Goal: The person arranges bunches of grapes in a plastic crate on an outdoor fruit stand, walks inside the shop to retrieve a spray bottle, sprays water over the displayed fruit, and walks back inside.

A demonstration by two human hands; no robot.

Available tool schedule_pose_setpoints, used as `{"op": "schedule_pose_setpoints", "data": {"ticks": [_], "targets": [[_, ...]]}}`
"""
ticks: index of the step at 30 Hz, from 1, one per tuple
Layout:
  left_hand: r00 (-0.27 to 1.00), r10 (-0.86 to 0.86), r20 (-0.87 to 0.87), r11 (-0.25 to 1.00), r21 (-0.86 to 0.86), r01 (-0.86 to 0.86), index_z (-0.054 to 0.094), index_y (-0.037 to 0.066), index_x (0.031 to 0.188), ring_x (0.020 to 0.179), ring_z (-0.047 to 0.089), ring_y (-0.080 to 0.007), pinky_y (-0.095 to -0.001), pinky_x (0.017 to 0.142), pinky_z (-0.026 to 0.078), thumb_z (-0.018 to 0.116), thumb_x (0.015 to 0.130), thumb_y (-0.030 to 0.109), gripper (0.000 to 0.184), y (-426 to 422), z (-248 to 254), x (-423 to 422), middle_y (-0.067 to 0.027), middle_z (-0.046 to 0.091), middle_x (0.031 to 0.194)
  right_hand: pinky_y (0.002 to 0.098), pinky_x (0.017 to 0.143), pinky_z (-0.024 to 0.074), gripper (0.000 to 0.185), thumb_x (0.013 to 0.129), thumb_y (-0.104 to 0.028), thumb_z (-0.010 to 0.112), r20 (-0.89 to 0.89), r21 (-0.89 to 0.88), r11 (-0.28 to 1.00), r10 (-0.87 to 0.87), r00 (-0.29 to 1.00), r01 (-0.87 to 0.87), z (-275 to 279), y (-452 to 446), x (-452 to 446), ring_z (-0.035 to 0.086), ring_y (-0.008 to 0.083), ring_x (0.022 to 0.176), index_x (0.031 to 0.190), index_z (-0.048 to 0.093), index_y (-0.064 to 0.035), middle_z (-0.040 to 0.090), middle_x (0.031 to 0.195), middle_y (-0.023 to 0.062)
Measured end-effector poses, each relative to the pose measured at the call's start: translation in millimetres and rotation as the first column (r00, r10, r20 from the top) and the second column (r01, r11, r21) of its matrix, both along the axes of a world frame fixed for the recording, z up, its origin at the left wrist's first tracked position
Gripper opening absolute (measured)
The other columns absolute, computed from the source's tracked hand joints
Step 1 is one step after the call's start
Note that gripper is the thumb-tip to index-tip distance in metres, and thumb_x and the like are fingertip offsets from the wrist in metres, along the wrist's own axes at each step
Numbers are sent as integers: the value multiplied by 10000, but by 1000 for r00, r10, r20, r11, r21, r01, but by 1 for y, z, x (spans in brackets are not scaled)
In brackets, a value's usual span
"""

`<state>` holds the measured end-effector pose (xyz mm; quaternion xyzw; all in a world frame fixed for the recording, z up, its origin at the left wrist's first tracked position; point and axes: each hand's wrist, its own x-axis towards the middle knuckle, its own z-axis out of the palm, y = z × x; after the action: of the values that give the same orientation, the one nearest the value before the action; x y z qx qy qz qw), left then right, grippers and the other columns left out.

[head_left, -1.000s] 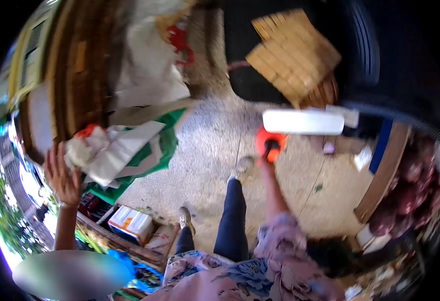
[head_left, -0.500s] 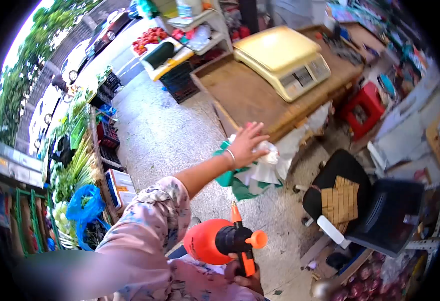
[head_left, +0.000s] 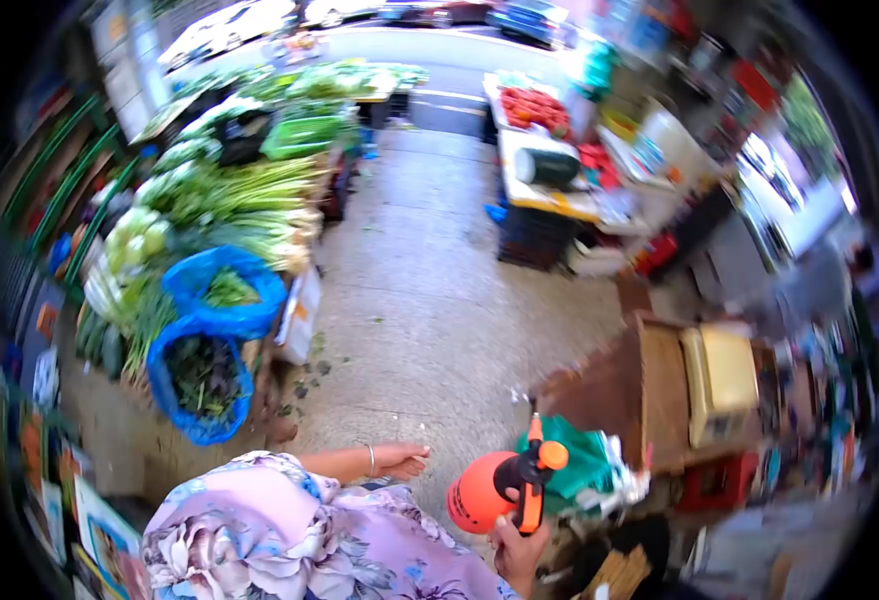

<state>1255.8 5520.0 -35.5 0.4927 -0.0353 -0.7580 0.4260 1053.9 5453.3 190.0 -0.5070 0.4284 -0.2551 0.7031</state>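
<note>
Your right hand [head_left: 520,550] has its fingers clamped on the orange spray bottle [head_left: 478,494], while your left hand [head_left: 399,460] hangs above the floor [head_left: 414,290], fingers loosely apart.

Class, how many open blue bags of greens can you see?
2, both on the left: the nearer blue bag and, just beyond it, the farther blue bag. More may be hidden.

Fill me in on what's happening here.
A person's right hand grips a round, red-orange plastic spray bottle. The left hand is out over the grey floor and seems to hold nothing. Ahead to the left, two open blue plastic bags of leafy greens sit beside a spread of long green vegetables.
</note>
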Motion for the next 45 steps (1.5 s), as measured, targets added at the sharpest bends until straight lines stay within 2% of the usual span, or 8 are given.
{"op": "schedule_pose_setpoints", "data": {"ticks": [4,6,13,15,17,29,34,45], "targets": [[880,282,-382,929,-120,-350,446,90,1137,1023,478,-207,-343,811,421,502,743,536,597,37,20,36,-105,467,1169,257,421,384,308,681,-5,549,340,70,989,98,935,-129,17,24,80,397,99,393,976,464,24,413,537,0],[448,176,-877,636,-246,-732,406,70,1181,1082,438,-223,-378,888,374,521,737,515,638,47,35,64,-108,425,1217,286,407,377,279,710,-88,548,517,92,967,158,841,-238,16,19,114,358,104,371,943,424,2,359,503,1],[509,506,-696,375,-354,-857,356,57,1225,1118,413,-228,-397,943,321,612,712,383,660,86,69,95,-115,427,1214,275,390,375,498,803,-206,454,332,160,911,312,890,-379,12,-36,198,375,122,399,1226,252,-38,351,490,11],[459,586,-668,311,-338,-888,333,55,1237,1132,398,-226,-393,954,308,624,706,356,676,88,76,81,-110,408,1231,253,393,321,264,812,-262,429,350,389,818,295,889,-425,7,-57,221,335,109,391,634,444,-68,315,458,-1],[489,695,-527,262,-447,-855,306,57,1251,1143,384,-224,-390,963,296,627,704,349,699,87,82,66,-103,384,1252,249,398,297,357,810,-263,431,363,468,737,344,866,-489,3,-71,247,328,107,390,498,328,-121,297,448,-5],[-584,710,-392,-698,-288,-656,396,39,1186,1007,503,-242,-384,856,413,418,795,435,558,122,133,-7,-105,494,1136,240,391,222,210,818,-158,405,479,368,82,837,265,-926,-9,14,294,220,90,371,620,362,-104,241,448,-21],[-763,561,-320,-828,-203,-523,420,70,1166,1006,504,-242,-391,855,411,385,791,477,554,160,141,-79,-102,503,1125,239,386,281,442,781,-83,421,515,416,-187,855,61,-890,-13,93,278,297,102,368,1198,290,-149,305,461,-5],[-710,481,-514,-840,-40,-541,353,101,1238,1147,366,-280,-469,938,297,361,791,437,559,295,72,-123,-98,376,1262,235,369,323,352,642,-5,537,174,286,-137,981,-89,-948,-55,263,219,401,95,382,988,475,-15,425,511,8]]}}
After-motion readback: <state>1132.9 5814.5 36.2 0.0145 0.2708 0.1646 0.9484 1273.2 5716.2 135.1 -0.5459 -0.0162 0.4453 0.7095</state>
